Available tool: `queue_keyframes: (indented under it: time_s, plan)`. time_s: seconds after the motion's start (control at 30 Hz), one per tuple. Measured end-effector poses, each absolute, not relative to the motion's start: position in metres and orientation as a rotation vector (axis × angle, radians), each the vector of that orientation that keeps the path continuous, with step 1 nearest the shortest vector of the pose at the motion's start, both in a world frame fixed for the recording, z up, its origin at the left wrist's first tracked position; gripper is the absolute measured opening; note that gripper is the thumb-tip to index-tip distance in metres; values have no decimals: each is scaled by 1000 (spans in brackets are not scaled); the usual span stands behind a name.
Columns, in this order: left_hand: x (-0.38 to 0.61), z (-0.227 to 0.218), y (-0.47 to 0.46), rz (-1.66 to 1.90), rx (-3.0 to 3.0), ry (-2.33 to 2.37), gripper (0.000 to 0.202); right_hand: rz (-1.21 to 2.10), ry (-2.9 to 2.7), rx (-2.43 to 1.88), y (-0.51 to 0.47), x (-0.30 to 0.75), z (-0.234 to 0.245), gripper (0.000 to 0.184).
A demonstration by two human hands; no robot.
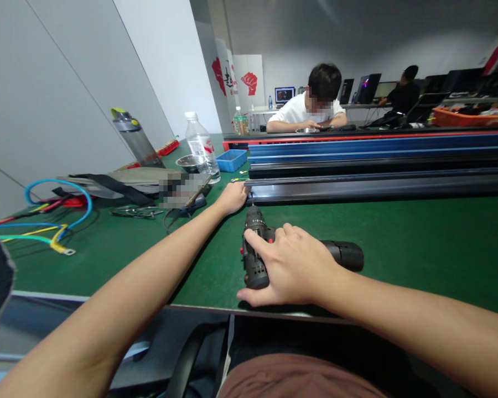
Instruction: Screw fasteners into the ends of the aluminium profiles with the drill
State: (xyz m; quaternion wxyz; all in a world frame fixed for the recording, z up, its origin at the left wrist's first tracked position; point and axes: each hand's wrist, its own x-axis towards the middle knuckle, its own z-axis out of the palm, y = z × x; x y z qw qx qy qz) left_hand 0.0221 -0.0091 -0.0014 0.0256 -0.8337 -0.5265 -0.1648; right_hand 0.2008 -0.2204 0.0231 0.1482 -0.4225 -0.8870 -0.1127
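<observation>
My right hand (302, 262) is wrapped round a black cordless drill (255, 265), which lies on its side with its battery end to the right. The drill's bit points away from me and meets the left end of a long dark metal rail (336, 189). At that same end, my left hand (233, 197) grips the rail, its fingertips partly hidden. Behind this rail, blue and black rails (357, 152) lie parallel to it on the green tabletop (398, 237).
Left of the rails stand a blue tray (231, 160), a metal bowl (186, 161), a water bottle (201, 146) and a grey drinking bottle (136, 138). Coloured cables (62, 232) with lugs lie at far left near pliers (136, 211). Across the table a person (302, 110) leans over.
</observation>
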Motion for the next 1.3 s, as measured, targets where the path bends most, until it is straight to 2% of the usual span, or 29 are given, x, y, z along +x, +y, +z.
queue_keyframes:
  time_s: [1.3]
  plan:
    - [22,-1,-10,-507,-2567,-1616,48,-277,-2583,-1240,-221,200,26,85]
